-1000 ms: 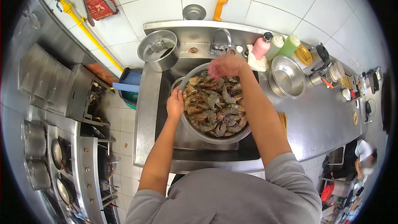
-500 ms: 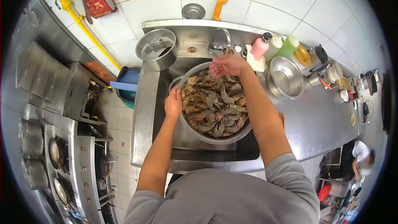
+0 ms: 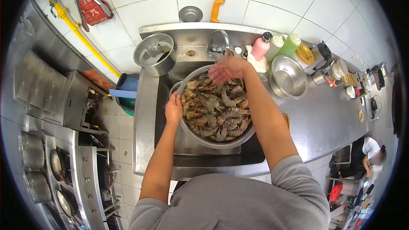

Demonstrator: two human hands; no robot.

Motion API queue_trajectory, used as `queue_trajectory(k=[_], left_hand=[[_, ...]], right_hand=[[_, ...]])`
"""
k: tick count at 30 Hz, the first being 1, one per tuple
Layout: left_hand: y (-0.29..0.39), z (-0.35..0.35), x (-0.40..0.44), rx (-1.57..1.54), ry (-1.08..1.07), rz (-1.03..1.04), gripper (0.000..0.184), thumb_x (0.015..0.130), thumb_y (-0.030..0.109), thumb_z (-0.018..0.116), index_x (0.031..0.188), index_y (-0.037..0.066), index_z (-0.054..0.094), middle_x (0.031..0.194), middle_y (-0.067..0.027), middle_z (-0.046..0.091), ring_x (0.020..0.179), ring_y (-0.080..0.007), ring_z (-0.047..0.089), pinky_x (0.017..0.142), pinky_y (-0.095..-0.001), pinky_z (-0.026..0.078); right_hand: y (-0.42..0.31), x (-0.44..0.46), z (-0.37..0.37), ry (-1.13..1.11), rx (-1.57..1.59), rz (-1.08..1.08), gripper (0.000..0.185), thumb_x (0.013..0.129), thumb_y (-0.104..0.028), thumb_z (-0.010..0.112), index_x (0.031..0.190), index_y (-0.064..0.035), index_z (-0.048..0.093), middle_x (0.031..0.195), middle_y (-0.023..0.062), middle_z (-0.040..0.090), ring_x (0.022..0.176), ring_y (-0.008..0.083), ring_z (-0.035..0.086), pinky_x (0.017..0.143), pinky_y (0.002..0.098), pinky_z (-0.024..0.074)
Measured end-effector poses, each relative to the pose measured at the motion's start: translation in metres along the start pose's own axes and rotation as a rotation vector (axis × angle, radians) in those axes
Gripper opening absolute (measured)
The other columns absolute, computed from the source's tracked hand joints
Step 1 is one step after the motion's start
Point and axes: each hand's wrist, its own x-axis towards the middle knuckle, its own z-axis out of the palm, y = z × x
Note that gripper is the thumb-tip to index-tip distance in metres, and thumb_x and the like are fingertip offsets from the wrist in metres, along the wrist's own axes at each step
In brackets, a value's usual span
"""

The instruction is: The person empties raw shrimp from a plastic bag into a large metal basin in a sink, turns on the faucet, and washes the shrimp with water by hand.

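The person stands at the near side of a round grey basin (image 3: 216,145) heaped with whole shrimp (image 3: 221,106), which sits within the sink (image 3: 186,139). The left hand (image 3: 173,108) is closed on the basin's left rim, with the fingertips at the edge; how much of the wall it clasps underneath cannot be told. The right hand (image 3: 228,70) holds nothing that shows: it is loosely spread, fingers reaching leftward over the basin's far part. The telling relation is that the shrimp lie mainly on the near side of the right hand and just right of the left hand, the right being nearer to the heap while the left has only the rim. Whether the right fingers touch the topmost shrimp or hang just above them is unclear. The basin, being round, offers no long axis, and the curled shrimp in it point every way. Directly beyond the basin stands the faucet (image 3: 214,50), close to the right hand; whether water is running cannot be made out. A deep pot (image 3: 165,66) stands beyond the basin to its left, and a steel bowl (image 3: 281,79) to its right.
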Motion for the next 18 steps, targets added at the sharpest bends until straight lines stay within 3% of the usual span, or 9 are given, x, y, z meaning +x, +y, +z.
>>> queue_trajectory(k=[3,5,6,8,9,11,12,15,18], left_hand=[[-0.006,0.002,0.000,-0.044,0.003,0.019,0.035,0.103,0.031,0.045,0.131,0.014,0.058,0.109,-0.0229,0.068,0.102,-0.0445,0.063,0.087,-0.0512,0.049],[-0.004,0.002,0.000,-0.083,-0.009,0.050,0.035,0.103,0.031,0.045,0.131,0.013,0.058,0.109,-0.0234,0.068,0.103,-0.0446,0.063,0.087,-0.0511,0.049],[-0.005,0.002,-0.001,-0.049,-0.006,0.047,0.036,0.104,0.031,0.044,0.131,0.011,0.058,0.111,-0.0238,0.067,0.104,-0.0444,0.062,0.087,-0.0504,0.049],[-0.004,0.000,0.000,-0.014,-0.004,0.046,0.036,0.104,0.030,0.044,0.131,0.010,0.058,0.112,-0.0242,0.067,0.105,-0.0441,0.062,0.088,-0.0498,0.049],[-0.003,-0.001,-0.001,-0.034,-0.009,0.038,0.037,0.104,0.030,0.044,0.130,0.008,0.058,0.113,-0.0247,0.066,0.105,-0.0441,0.062,0.088,-0.0491,0.049],[-0.007,0.002,-0.003,-0.055,-0.018,0.034,0.037,0.104,0.030,0.044,0.129,0.007,0.058,0.114,-0.0251,0.066,0.106,-0.0441,0.062,0.088,-0.0485,0.049],[-0.010,0.004,-0.004,-0.094,-0.001,0.054,0.037,0.104,0.030,0.044,0.128,0.005,0.058,0.112,-0.0247,0.066,0.105,-0.0433,0.062,0.088,-0.0471,0.049],[-0.009,0.004,-0.011,-0.167,0.024,0.050,0.037,0.104,0.029,0.045,0.127,0.002,0.059,0.108,-0.0234,0.068,0.102,-0.0408,0.064,0.088,-0.0444,0.049],[-0.007,0.008,-0.027,-0.251,0.050,-0.036,0.037,0.104,0.027,0.047,0.126,0.000,0.059,0.106,-0.0222,0.068,0.099,-0.0373,0.065,0.088,-0.0422,0.048]], right_hand=[[0.003,0.000,0.008,-0.150,-0.082,-0.006,0.034,0.104,-0.026,0.048,0.115,0.0020,0.064,0.107,0.0160,0.072,0.099,0.0288,0.070,0.087,0.0400,0.0567],[0.006,0.012,0.000,0.231,-0.008,-0.251,0.034,0.105,-0.025,0.046,0.116,0.0018,0.064,0.108,0.0152,0.072,0.101,0.0284,0.069,0.087,0.0399,0.0562],[0.000,0.006,0.006,0.232,-0.008,-0.259,0.034,0.105,-0.025,0.046,0.116,0.0018,0.064,0.108,0.0152,0.072,0.101,0.0284,0.069,0.087,0.0399,0.0562],[-0.013,-0.012,0.023,-0.130,-0.272,0.069,0.034,0.105,-0.023,0.045,0.119,0.0020,0.063,0.111,0.0154,0.071,0.103,0.0279,0.069,0.088,0.0398,0.0557],[-0.010,-0.003,0.020,-0.129,-0.275,0.069,0.034,0.105,-0.023,0.045,0.119,0.0020,0.063,0.111,0.0154,0.071,0.103,0.0279,0.069,0.088,0.0398,0.0557],[0.004,0.020,0.002,0.382,0.025,-0.289,0.034,0.105,-0.022,0.047,0.123,0.0027,0.061,0.114,0.0167,0.070,0.104,0.0281,0.068,0.088,0.0399,0.0557],[0.001,0.013,0.006,0.388,0.027,-0.295,0.034,0.105,-0.022,0.047,0.123,0.0027,0.061,0.114,0.0167,0.070,0.104,0.0281,0.068,0.088,0.0399,0.0557],[-0.010,-0.012,0.019,-0.064,-0.034,-0.089,0.036,0.102,-0.022,0.052,0.128,0.0013,0.059,0.117,0.0153,0.069,0.104,0.0259,0.068,0.091,0.0396,0.0549],[-0.009,-0.030,0.037,0.159,-0.108,-0.281,0.037,0.101,-0.025,0.053,0.130,-0.0015,0.059,0.119,0.0131,0.069,0.105,0.0235,0.068,0.091,0.0368,0.0539]])
